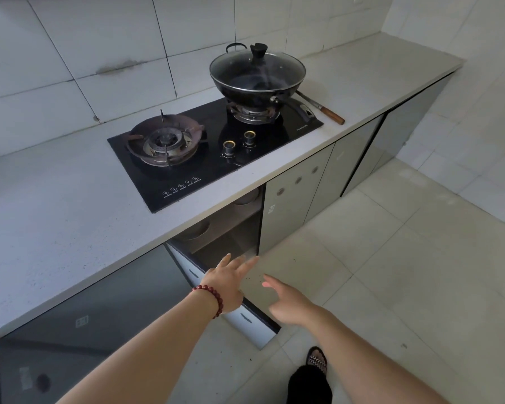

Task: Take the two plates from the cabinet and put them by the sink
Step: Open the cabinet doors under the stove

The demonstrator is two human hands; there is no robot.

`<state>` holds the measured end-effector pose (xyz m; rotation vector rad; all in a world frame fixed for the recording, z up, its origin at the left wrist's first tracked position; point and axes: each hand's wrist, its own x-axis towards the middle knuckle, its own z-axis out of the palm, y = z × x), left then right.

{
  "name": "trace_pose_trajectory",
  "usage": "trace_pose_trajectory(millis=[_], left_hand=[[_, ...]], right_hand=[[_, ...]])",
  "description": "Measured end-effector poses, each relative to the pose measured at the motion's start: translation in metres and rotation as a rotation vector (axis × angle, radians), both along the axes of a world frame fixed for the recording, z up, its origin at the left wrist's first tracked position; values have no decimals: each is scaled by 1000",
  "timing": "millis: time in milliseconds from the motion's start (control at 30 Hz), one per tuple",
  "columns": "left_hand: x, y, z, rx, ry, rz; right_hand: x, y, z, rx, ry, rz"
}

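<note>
The cabinet (pixel 231 240) under the gas hob stands open, its door (pixel 245 319) swung out toward me. Inside, one pale plate (pixel 247 196) lies on the upper shelf and another plate or bowl (pixel 197 230) on the shelf below; both are half hidden by the counter edge. My left hand (pixel 226 282), with a red bead bracelet on the wrist, is stretched over the top of the open door, fingers apart, empty. My right hand (pixel 289 301) hovers just right of the door, fingers spread, holding nothing. No sink is in view.
A black two-burner hob (pixel 187 170) sits in the grey counter (pixel 56 228), with a lidded black wok (pixel 257 72) on the right burner and a wooden-handled utensil (pixel 324 109) beside it. Closed cabinet doors (pixel 292 205) run to the right. My foot (pixel 317 360) stands on the tiled floor.
</note>
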<state>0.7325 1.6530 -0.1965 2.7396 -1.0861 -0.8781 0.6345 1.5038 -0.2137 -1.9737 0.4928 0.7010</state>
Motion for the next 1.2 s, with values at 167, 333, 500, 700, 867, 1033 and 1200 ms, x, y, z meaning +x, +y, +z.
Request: trace_pose_trajectory(millis=[167,333,500,700,867,1033,1200], left_hand=[[11,-48,2,-24,-6,70],[25,-99,9,-89,5,219],[31,-146,8,-253,93,467],[32,-189,7,-435,-9,680],[38,-219,15,-619,48,789],[51,-237,10,-847,170,976],[69,-243,-5,-905,219,1078]], right_hand=[[19,-48,2,-16,-81,29],[46,-112,1,-78,-180,134],[75,-173,-2,-74,-313,185],[100,-232,-3,-64,-397,254],[120,-259,-4,-51,-458,289],[143,-272,-5,-20,-511,220],[166,-275,-4,-24,-517,208]])
